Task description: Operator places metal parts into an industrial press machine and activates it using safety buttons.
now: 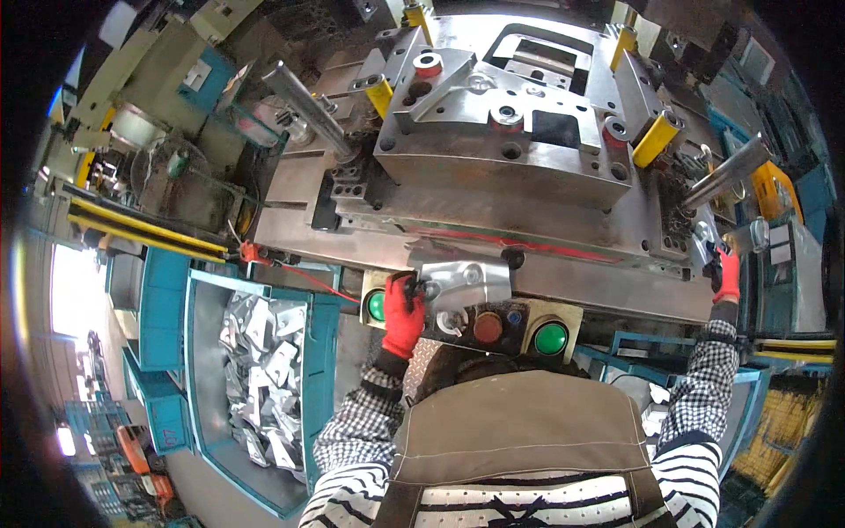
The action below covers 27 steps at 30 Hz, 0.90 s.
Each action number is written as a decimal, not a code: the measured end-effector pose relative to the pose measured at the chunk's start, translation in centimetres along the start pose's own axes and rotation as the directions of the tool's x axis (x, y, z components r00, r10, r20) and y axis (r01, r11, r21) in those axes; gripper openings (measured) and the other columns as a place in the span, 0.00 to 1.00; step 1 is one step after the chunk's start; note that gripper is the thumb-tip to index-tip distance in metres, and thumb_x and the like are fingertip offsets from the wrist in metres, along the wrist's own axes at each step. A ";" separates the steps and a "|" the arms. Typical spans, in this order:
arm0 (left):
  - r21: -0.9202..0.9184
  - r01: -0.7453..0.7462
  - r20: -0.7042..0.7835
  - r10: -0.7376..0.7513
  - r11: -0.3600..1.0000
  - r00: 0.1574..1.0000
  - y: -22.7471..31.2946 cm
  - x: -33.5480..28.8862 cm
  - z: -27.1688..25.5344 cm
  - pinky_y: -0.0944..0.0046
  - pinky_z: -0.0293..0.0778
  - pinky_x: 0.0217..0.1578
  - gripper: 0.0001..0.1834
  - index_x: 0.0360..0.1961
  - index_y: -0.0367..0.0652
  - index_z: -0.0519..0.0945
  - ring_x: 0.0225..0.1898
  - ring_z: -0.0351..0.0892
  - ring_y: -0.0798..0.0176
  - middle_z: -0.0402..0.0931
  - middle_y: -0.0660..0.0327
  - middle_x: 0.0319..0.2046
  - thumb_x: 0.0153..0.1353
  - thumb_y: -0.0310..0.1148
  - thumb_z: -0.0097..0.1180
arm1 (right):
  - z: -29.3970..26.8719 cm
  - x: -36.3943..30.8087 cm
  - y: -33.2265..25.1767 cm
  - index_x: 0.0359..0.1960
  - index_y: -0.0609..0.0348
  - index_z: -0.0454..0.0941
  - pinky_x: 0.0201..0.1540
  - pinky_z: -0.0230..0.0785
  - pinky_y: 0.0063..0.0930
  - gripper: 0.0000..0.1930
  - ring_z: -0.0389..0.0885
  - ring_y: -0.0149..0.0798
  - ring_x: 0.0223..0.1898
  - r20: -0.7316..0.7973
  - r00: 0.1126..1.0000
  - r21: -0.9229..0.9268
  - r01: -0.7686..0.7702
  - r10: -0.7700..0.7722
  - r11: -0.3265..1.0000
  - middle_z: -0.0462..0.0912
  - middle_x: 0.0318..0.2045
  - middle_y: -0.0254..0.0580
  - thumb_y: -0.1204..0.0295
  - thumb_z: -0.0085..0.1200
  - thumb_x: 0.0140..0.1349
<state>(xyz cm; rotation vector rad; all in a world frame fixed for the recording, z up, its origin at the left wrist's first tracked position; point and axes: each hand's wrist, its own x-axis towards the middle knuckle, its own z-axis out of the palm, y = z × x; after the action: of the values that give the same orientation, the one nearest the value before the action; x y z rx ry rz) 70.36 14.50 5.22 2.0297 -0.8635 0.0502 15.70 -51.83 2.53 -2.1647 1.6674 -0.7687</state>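
Observation:
My left hand, in a red glove with dark fingertips, grips the left edge of a stamped sheet-metal part. The part is held above a control box between two green buttons, in front of the press bed. Far to the right, my right hand, also gloved in red, is at the bed's right end, its fingers bent beside a small shiny metal piece. What those fingers hold is partly hidden. Ahead lies a large steel die with a flat shaped top.
Steel guide posts and yellow posts rise around the die. A blue bin with many metal parts stands at left. A red button sits on the control box. Yellow-striped bars flank the press.

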 end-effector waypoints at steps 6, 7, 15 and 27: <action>0.173 0.084 -0.206 -0.047 0.981 0.977 -2.6 -1.0 1.0 0.45 0.69 0.60 0.28 0.53 0.39 0.76 0.58 0.71 0.37 0.72 0.46 0.54 0.48 0.21 0.67 | -7.4 -12.0 6.5 0.69 0.61 0.67 0.72 0.57 0.40 0.26 0.68 0.45 0.68 -0.023 0.990 0.229 0.138 -0.136 0.964 0.72 0.66 0.48 0.70 0.53 0.71; 0.171 0.120 -0.228 -0.079 0.978 0.970 -3.1 -1.6 0.6 0.45 0.68 0.61 0.29 0.54 0.39 0.76 0.58 0.71 0.38 0.72 0.47 0.55 0.47 0.22 0.68 | -9.4 -14.5 7.7 0.72 0.61 0.66 0.75 0.55 0.39 0.27 0.66 0.45 0.71 -0.012 0.981 0.259 0.188 -0.191 0.948 0.71 0.69 0.47 0.71 0.52 0.72; 0.221 0.079 0.037 -0.090 0.972 0.995 -7.5 -1.7 1.6 0.45 0.73 0.55 0.35 0.64 0.40 0.74 0.53 0.77 0.38 0.78 0.45 0.51 0.54 0.33 0.69 | -16.1 -25.7 -7.7 0.69 0.66 0.71 0.71 0.61 0.37 0.26 0.73 0.44 0.67 0.278 0.944 0.717 -0.327 0.177 0.615 0.77 0.65 0.49 0.72 0.51 0.70; 0.024 0.113 0.087 -0.114 0.993 0.990 -8.2 -0.7 1.2 0.50 0.78 0.53 0.27 0.62 0.38 0.77 0.52 0.82 0.42 0.83 0.47 0.51 0.60 0.27 0.64 | -0.2 -4.3 -47.9 0.61 0.64 0.78 0.58 0.70 0.28 0.21 0.80 0.34 0.53 0.468 0.640 0.835 -0.094 -0.609 0.543 0.82 0.55 0.39 0.64 0.56 0.72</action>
<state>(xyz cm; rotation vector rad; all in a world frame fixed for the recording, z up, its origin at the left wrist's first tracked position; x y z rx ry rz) 74.40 16.84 -1.71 2.1083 -0.8030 -0.0956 52.81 -34.27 27.52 -1.6524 0.3508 -0.4585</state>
